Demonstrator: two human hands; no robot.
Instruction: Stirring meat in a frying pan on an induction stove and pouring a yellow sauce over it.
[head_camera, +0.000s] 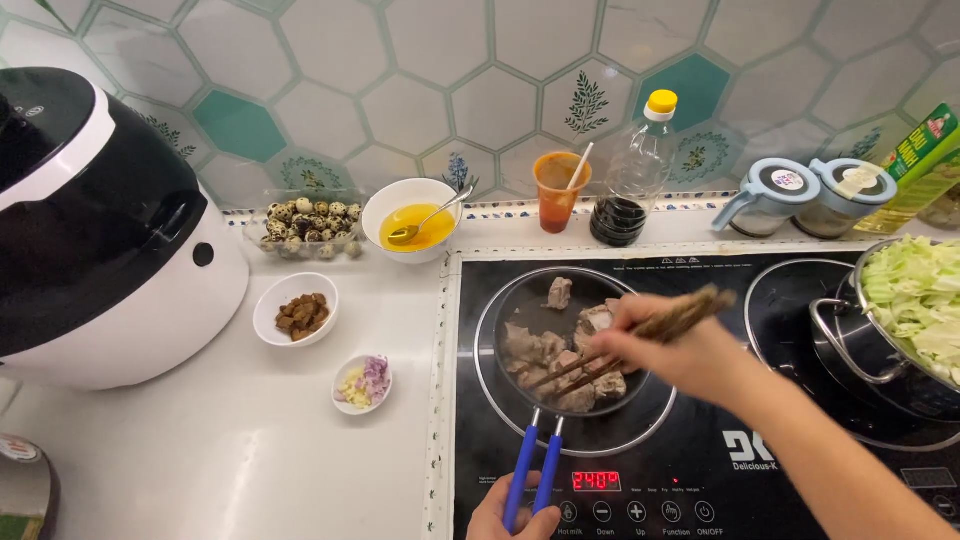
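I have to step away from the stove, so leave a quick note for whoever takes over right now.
Left hand: gripping the blue handle of the pan.
Right hand: holding chopsticks, tips down among the meat.
Pan sits on the left burner of the cooktop, which is switched on.
Done: meat is in the pan, looking greyish.
Left: bowl of chopped garlic, brown chunks, quail eggs and pot of cabbage are untouched.

We see a white counter (240, 440) carrying a rice cooker (100, 230), a tray of quail eggs (312, 226), three small bowls (295, 308) and a black induction hob (700, 470), where a frying pan (560, 340) and a steel pot (890, 330) stand.
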